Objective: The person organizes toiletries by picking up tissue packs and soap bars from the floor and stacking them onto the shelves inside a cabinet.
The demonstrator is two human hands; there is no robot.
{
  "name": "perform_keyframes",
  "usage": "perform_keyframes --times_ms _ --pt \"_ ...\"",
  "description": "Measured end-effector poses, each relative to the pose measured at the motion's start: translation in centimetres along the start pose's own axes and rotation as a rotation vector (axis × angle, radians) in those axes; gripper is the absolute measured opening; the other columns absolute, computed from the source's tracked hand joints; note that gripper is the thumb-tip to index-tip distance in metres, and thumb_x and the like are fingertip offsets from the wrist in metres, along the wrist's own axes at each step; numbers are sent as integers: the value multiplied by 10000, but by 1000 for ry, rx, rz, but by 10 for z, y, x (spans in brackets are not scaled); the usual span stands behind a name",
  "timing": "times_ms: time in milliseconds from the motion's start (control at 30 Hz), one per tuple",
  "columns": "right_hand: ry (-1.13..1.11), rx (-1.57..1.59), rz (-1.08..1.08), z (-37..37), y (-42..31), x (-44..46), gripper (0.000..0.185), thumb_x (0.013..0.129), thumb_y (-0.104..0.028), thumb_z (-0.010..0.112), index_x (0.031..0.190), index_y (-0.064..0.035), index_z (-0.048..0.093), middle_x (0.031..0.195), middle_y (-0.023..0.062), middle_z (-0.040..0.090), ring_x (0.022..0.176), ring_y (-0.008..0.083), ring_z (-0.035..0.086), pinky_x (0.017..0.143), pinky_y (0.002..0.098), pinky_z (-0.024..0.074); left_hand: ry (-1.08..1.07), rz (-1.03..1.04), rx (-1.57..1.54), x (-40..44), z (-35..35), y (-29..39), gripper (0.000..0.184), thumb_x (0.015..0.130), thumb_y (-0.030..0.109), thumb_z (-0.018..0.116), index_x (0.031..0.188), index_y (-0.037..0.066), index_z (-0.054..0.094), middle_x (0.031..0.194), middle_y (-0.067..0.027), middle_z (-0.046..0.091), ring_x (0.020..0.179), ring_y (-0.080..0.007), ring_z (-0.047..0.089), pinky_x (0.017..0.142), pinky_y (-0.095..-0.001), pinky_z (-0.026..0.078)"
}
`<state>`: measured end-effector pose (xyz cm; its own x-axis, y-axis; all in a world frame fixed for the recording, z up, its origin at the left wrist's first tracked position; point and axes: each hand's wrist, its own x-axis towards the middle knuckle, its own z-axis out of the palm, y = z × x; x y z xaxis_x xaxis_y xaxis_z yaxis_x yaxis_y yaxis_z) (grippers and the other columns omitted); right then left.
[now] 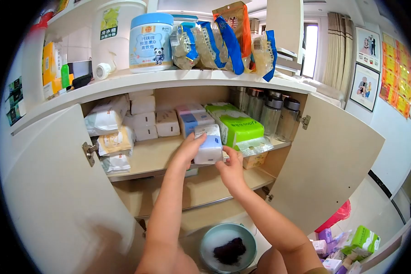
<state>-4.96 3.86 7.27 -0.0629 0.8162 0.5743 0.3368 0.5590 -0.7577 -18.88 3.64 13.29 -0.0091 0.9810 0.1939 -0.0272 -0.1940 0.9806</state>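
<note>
A small white-and-blue tissue pack [209, 147] is held at the front edge of the cabinet's upper shelf [153, 157]. My left hand [188, 150] grips its left side, thumb on top. At its lower right corner, the bent fingers and thumb of my right hand [232, 168] close on the pack. Just behind it lies a pink-and-blue tissue pack [190, 116]. To the right is a large green tissue pack [235, 123], with a clear plastic flap [255, 146] hanging near its front.
Open cabinet doors [55, 182] flank me. White packs [144, 118] and wipes packs [109, 116] fill the shelf's left; glass bottles [271, 114] stand right. A basin [228, 228] with dark cloth sits below. More packs [360, 242] lie on the floor at right.
</note>
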Motion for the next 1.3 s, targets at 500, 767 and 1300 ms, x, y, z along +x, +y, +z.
perform_keyframes --times_ms 500,767,1300 --pt "-41 646 100 -18 -49 18 340 702 -198 603 919 -10 422 895 66 446 765 129 421 682 242 372 65 -51 -504 -24 -13 18 433 743 251 562 1092 43 413 942 -78 540 846 -211 537 710 -372 450" --pt "-99 721 130 -32 -33 -13 341 776 -135 533 1078 -22 423 967 41 474 754 92 456 656 223 393 354 -41 -414 36 -30 31 494 725 304 587 1117 89 375 980 -86 525 914 -225 521 778 -446 422" --pt "-274 906 391 -41 14 -51 171 790 -62 474 956 -34 502 960 59 540 823 132 521 713 258 433 688 72 123 195 -98 -2 842 590 457 658 1182 8 262 1194 -211 296 1104 -296 317 897 -358 316"
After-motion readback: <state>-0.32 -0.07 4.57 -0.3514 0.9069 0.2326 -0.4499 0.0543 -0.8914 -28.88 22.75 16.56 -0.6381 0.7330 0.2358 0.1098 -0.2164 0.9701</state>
